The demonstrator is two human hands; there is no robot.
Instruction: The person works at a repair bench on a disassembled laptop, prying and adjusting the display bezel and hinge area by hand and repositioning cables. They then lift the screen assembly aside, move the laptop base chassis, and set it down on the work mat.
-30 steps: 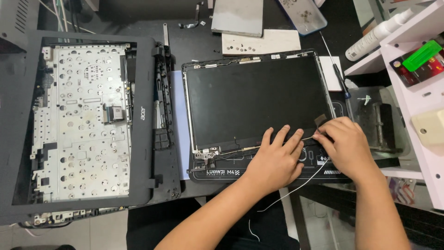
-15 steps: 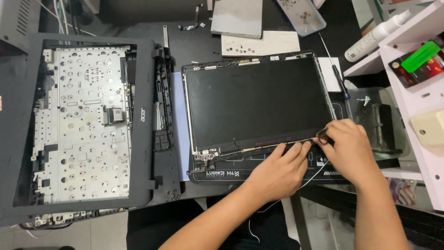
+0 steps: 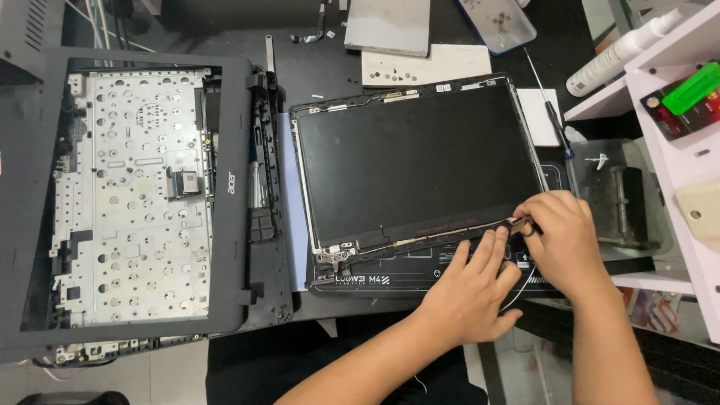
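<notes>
My left hand (image 3: 469, 292) lies flat, fingers on the screen panel's (image 3: 416, 161) lower edge; my right hand (image 3: 566, 240) pinches a thin cable (image 3: 442, 234) there. Green box (image 3: 690, 86) on white shelf (image 3: 686, 169), right; keyboard frame (image 3: 232, 202), left.

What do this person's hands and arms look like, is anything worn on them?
Both are bare. The left hand and right hand wear no gloves, and no rings or watch show. Both forearms are uncovered as far as the picture's lower edge, with no sleeve, strap or cable on them. The fingernails look short and plain.
</notes>
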